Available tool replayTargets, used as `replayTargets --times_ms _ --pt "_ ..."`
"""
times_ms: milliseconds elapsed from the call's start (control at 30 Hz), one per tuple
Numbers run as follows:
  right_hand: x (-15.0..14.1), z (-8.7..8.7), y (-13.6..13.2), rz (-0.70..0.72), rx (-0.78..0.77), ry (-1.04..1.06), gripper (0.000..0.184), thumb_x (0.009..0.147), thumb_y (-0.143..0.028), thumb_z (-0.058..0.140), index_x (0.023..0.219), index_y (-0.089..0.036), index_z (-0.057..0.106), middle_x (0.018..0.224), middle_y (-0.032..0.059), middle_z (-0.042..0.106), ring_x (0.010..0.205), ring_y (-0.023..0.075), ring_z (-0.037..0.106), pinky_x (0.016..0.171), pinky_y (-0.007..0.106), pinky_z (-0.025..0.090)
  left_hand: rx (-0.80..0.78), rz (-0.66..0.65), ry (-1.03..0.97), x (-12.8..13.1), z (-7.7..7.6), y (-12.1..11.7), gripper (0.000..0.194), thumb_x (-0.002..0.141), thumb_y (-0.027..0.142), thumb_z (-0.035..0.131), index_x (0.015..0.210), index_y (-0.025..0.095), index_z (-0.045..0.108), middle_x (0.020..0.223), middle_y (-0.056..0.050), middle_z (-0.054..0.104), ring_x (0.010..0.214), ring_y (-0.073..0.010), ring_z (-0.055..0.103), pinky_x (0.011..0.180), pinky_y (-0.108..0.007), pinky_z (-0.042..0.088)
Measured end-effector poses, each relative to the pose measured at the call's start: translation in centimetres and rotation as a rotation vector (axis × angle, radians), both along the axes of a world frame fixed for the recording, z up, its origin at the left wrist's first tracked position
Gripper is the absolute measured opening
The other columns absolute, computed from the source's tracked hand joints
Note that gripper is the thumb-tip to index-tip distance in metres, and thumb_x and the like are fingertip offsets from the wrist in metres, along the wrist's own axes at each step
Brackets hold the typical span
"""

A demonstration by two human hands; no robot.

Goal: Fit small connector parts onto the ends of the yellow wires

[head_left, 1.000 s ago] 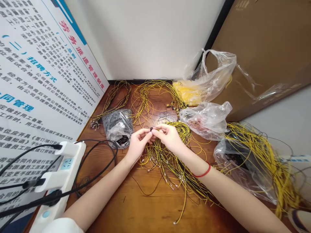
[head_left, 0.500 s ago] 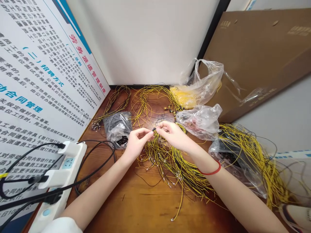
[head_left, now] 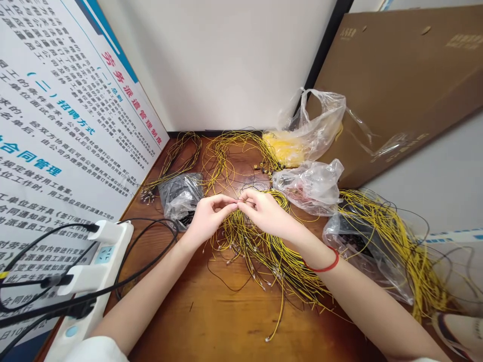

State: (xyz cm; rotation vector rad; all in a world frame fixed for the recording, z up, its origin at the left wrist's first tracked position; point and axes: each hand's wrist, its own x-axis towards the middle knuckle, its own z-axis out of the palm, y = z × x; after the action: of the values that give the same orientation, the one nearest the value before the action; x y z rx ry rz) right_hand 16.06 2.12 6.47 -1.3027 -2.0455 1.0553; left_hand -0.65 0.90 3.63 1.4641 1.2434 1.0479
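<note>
Over the wire pile, my left hand pinches thumb and forefinger together. The small black piece seen at these fingertips a moment ago is now almost wholly covered by them. My right hand, with a red cord at the wrist, meets the left at the fingertips. Its thumb and forefinger are closed on a thin dark wire, of which little shows. Below and behind both hands spreads a large bundle of yellow and black wires, with small pale connectors at many of the ends.
A dark plastic bag lies left of my hands. Clear bags with yellow pieces and reddish pieces stand behind right. More yellow wires lie over a bag at right. A white power strip with black cables borders the left.
My fingertips have drawn closer together, and the small black piece between them has become hidden. The left hand has turned slightly. The view has shifted a little.
</note>
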Motion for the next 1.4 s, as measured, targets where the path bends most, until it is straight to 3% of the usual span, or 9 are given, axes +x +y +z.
replayTargets --times_ms 167,400,800,1133,1400 --pt "0.6 0.4 0.0 -0.026 0.065 -0.025 0.01 0.089 -0.024 0.045 0.082 -0.018 0.05 0.058 -0.0048 0.049 0.052 0.0093 0.04 0.057 0.026 0.029 0.042 0.027 0.08 -0.8 0.6 0.2 0.021 0.074 0.035 0.068 0.081 0.015 0.07 0.08 -0.005 0.072 0.073 -0.0164 0.065 0.07 -0.029 0.05" --pt "2.3 0.8 0.5 -0.073 0.08 -0.021 0.013 0.089 -0.027 0.045 0.082 -0.018 0.051 0.064 -0.002 0.052 0.057 0.0105 0.043 0.057 0.027 0.03 -0.061 0.049 -0.102 -1.1 0.9 0.7 0.028 0.069 0.04 0.073 0.079 0.015 0.069 0.075 -0.005 0.071 0.072 -0.017 0.066 0.071 -0.03 0.053" --pt "4.5 1.0 0.8 -0.172 0.046 -0.009 0.012 0.087 -0.029 0.047 0.079 -0.02 0.049 0.062 -0.0031 0.047 0.057 0.011 0.039 0.057 0.028 0.029 -0.221 0.043 -0.365 -1.1 0.7 0.8 0.03 0.062 0.036 0.08 0.079 0.013 0.071 0.068 -0.001 0.068 0.057 -0.009 0.06 0.061 -0.023 0.049" --pt "5.3 0.7 0.9 -0.241 0.116 -0.028 0.012 0.087 -0.029 0.047 0.081 -0.02 0.048 0.06 -0.0036 0.044 0.056 0.0114 0.037 0.057 0.029 0.028 -0.22 0.047 -0.328 -1.0 1.0 0.9 0.03 0.062 0.036 0.079 0.078 0.013 0.07 0.067 -0.002 0.068 0.056 -0.0098 0.059 0.06 -0.024 0.049" --pt "5.2 1.0 0.5 -0.293 0.177 -0.041 0.009 0.088 -0.028 0.046 0.085 -0.02 0.047 0.056 -0.0052 0.04 0.051 0.0111 0.035 0.054 0.028 0.027 -0.121 0.025 -0.213 -0.8 0.1 0.7 0.026 0.067 0.036 0.075 0.08 0.014 0.069 0.073 -0.003 0.07 0.063 -0.0132 0.063 0.064 -0.027 0.052"
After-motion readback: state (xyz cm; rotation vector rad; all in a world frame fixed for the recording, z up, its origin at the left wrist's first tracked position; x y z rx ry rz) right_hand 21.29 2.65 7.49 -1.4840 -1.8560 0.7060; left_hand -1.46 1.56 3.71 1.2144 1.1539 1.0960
